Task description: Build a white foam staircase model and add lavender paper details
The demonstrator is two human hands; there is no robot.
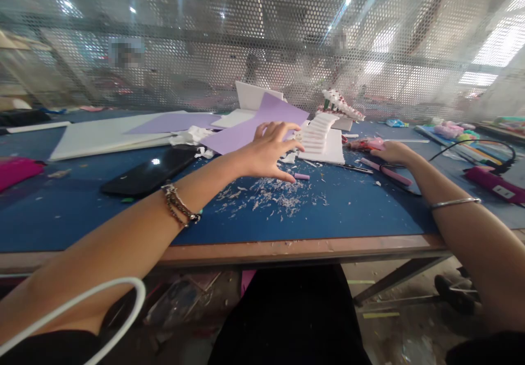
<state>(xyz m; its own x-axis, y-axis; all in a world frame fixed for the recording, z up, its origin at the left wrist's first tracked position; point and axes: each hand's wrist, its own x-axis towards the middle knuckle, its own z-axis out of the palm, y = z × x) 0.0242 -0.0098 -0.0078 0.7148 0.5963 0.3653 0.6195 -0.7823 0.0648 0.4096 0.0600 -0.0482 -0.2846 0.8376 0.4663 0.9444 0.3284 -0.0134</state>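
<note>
My left hand (273, 152) hovers over the middle of the table, fingers spread and curved, holding nothing. Under it lie white and purple shavings (283, 198) and a short purple stick (302, 176). Just beyond its fingertips stands a small white stepped piece (319, 135), like a model staircase, on a white board (334, 149). To the right, my right hand (392, 153) is closed at a red and pink object (366, 144) whose kind I cannot make out; its fingers are partly hidden. Beside that hand lie a pink-handled tool (388, 171) and a thin pen-like knife (361, 168).
Purple sheets (258, 124) and white foam boards (102, 133) lie at the back left. A black phone (151, 171) rests near my left forearm. A decorated model (340, 102) stands behind. At right are a magenta case (494, 182) and a black cable (471, 141). Perforated metal (283, 42) rises behind the table.
</note>
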